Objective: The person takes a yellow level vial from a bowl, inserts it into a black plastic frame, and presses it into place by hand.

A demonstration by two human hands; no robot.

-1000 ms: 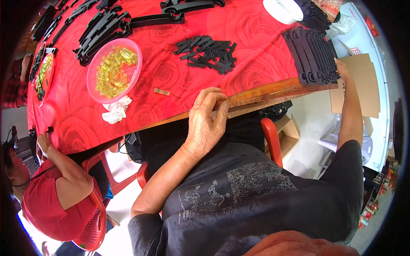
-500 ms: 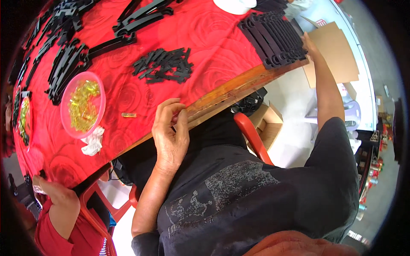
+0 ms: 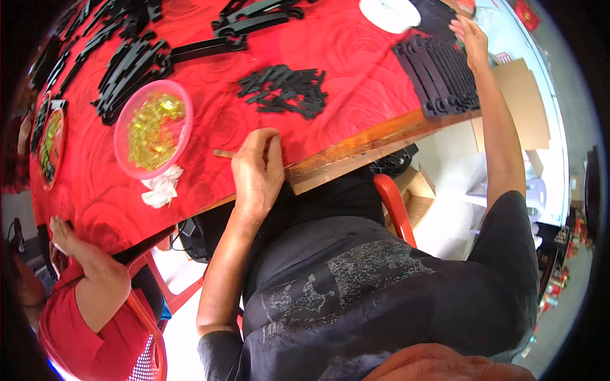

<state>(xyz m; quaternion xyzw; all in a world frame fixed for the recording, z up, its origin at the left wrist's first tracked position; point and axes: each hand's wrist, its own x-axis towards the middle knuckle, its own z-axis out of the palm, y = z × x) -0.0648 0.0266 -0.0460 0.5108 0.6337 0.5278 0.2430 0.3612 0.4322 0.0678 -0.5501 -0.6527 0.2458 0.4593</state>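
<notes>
Head view: the fingers [image 3: 262,136] of the left hand [image 3: 253,181] are bent inward above the near edge of the red-covered surface [image 3: 356,82], the back of the hand turned to the camera, so I cannot tell whether they grip anything. A small slim tube [image 3: 223,153] lies on the surface just left of this hand, its long axis running roughly side to side and its right end at the hand; whether the two touch cannot be made out. The left hand is by far the nearer one to it. The right hand [image 3: 474,43] is stretched well forward on the other side, its fingers loosely extended with nothing seen between them, near the far end of a row of curved black strips [image 3: 435,76]. Those strips lie side by side, long axes running away from the person and leaning left at the far end; another dark stack [image 3: 435,16] sits just left of the right fingertips. Farther from the left hand, a heap of short black pieces [image 3: 283,89] lies beyond it and slightly right, while a pink bowl [image 3: 121,146] of yellow pieces [image 3: 149,136] stands left of the tube, a crumpled white tissue [image 3: 162,188] beside its near rim
</notes>
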